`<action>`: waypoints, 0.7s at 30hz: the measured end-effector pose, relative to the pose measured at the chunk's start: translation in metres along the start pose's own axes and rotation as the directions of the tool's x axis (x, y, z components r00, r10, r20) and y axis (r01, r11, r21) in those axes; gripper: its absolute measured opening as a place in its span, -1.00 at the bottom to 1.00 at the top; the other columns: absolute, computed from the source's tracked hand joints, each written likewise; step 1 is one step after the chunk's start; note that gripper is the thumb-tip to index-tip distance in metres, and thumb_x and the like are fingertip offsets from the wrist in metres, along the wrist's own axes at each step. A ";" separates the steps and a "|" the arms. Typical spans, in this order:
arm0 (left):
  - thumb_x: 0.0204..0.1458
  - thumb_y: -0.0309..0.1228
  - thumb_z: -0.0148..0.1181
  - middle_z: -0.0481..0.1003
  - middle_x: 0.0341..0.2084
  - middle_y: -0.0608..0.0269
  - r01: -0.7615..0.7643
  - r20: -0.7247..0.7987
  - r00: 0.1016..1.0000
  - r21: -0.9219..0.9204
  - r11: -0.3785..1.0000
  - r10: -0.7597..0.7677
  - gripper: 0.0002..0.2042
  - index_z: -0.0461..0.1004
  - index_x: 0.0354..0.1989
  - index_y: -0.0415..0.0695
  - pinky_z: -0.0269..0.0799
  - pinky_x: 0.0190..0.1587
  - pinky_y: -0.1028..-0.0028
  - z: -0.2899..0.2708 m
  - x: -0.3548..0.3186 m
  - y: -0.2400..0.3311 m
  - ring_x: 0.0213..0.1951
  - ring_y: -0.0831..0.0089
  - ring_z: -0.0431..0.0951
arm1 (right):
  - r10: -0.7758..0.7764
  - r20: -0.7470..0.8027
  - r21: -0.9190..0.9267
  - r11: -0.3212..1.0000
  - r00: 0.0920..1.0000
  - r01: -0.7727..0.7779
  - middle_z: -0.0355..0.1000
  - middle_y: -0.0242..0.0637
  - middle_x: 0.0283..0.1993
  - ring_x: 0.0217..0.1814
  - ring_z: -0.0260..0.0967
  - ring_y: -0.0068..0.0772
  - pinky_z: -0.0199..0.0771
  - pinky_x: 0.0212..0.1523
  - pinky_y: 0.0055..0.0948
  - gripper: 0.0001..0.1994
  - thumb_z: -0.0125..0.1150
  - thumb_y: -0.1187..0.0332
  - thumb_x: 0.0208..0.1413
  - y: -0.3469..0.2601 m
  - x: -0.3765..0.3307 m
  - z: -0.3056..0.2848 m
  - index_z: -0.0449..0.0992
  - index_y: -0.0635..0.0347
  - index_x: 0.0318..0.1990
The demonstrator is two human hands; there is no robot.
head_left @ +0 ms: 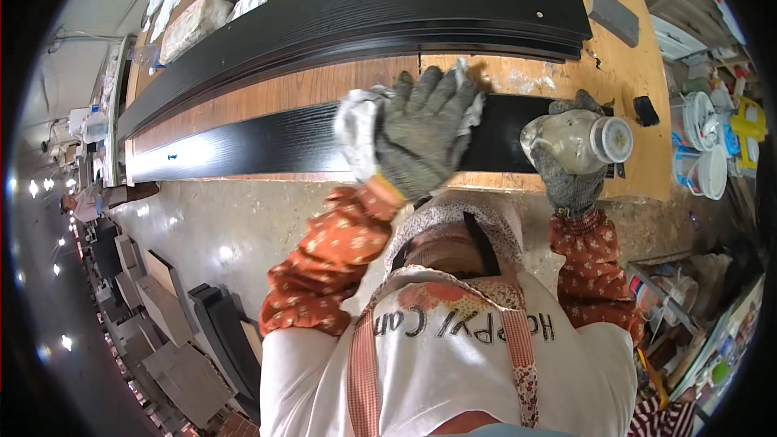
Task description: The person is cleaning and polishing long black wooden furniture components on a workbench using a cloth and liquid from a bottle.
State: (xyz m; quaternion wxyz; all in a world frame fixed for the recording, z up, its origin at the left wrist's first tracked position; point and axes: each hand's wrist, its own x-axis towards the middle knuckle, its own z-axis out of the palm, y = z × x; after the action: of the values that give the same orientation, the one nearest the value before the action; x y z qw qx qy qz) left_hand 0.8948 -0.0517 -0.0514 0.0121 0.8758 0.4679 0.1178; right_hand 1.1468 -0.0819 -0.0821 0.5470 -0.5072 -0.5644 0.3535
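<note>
My left hand (425,133), in a grey-green work glove, lies over a crumpled white cloth (354,125) and presses it onto a long black wood-grain board (267,144). Cloth sticks out on both sides of the hand, and its fingers point away from me. In my right hand (573,188), gloved alike, is a clear bottle (558,142) with a pale round cap, tilted over the board's right end. The glove wraps round the bottle from beneath, so part of the fingers is hidden. Beyond the board lies a stack of similar black boards (388,12).
The wooden table (283,85) carries a grey block (615,16) and a small black pad (646,111) at its right. A wrapped bundle (194,28) lies far left. Tubs (700,125) stand right of the table; panels (174,307) lean on the floor at lower left.
</note>
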 end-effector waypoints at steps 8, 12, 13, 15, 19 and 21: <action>0.25 -0.11 -0.20 0.17 0.37 0.06 0.370 0.109 0.903 0.296 0.880 -0.417 -0.43 0.11 0.41 -0.04 -0.22 0.41 -0.14 -0.018 -0.047 -0.072 0.39 0.01 0.11 | 0.047 0.053 0.292 0.955 0.998 -0.060 0.38 -0.08 0.06 0.03 0.45 -0.21 0.60 0.05 -0.16 -0.17 0.43 0.65 -0.14 0.000 -0.005 0.003 0.12 0.31 0.33; 0.20 0.09 -0.24 -0.05 0.47 0.23 0.102 0.032 0.994 0.140 0.985 -0.108 -0.34 0.03 0.44 0.08 -0.24 0.46 -0.03 0.022 0.012 0.008 0.47 0.17 -0.11 | -0.025 0.088 0.027 0.999 0.996 0.023 0.40 -0.14 0.01 0.01 0.45 -0.26 0.57 0.05 -0.23 -0.17 0.50 0.55 -0.16 0.000 -0.001 0.004 0.15 0.30 0.31; 0.19 0.10 -0.25 -0.01 0.45 0.21 0.048 0.079 0.994 0.240 0.970 -0.069 -0.35 0.09 0.42 0.11 -0.19 0.44 -0.07 0.024 0.018 0.017 0.47 0.17 -0.09 | -0.048 0.097 -0.042 0.998 0.994 0.052 0.41 -0.15 0.00 0.00 0.45 -0.27 0.56 0.05 -0.25 -0.17 0.52 0.52 -0.16 0.000 0.001 0.003 0.16 0.30 0.30; 0.19 0.09 -0.24 0.05 0.42 0.14 0.056 0.069 0.995 0.189 0.980 -0.070 -0.36 0.10 0.41 0.09 -0.12 0.42 -0.04 0.016 0.007 0.010 0.45 0.11 -0.04 | -0.054 0.089 -0.160 0.985 0.995 0.068 0.42 -0.19 0.00 -0.01 0.45 -0.30 0.54 0.06 -0.29 -0.15 0.56 0.47 -0.19 -0.002 0.002 0.002 0.17 0.29 0.29; 0.25 -0.05 -0.21 0.08 0.42 0.08 0.143 -0.094 0.988 0.233 0.962 -0.125 -0.43 0.11 0.42 0.06 -0.08 0.42 0.03 -0.030 -0.063 -0.070 0.43 0.02 0.00 | -0.043 0.019 -0.225 0.973 0.999 0.046 0.45 -0.22 -0.01 0.01 0.46 -0.32 0.54 0.02 -0.31 -0.34 0.55 0.37 -0.14 -0.006 0.000 0.000 0.33 0.21 0.14; 0.23 -0.18 -0.13 0.08 0.40 -0.02 0.375 0.005 0.905 0.463 0.803 -0.426 -0.44 0.13 0.40 -0.03 -0.10 0.43 0.02 -0.039 -0.079 -0.095 0.41 -0.03 0.04 | -0.027 0.001 -0.157 0.987 1.000 0.027 0.47 -0.22 -0.03 0.02 0.47 -0.31 0.55 0.00 -0.30 -0.42 0.54 0.35 -0.12 -0.008 0.000 0.002 0.40 0.18 0.08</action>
State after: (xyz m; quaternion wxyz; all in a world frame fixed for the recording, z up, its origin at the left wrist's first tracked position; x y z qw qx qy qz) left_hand 0.7668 -0.0670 -0.0410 -0.1415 0.7407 0.6551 -0.0474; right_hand 1.1433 -0.0833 -0.0748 0.5103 -0.5412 -0.5970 0.3005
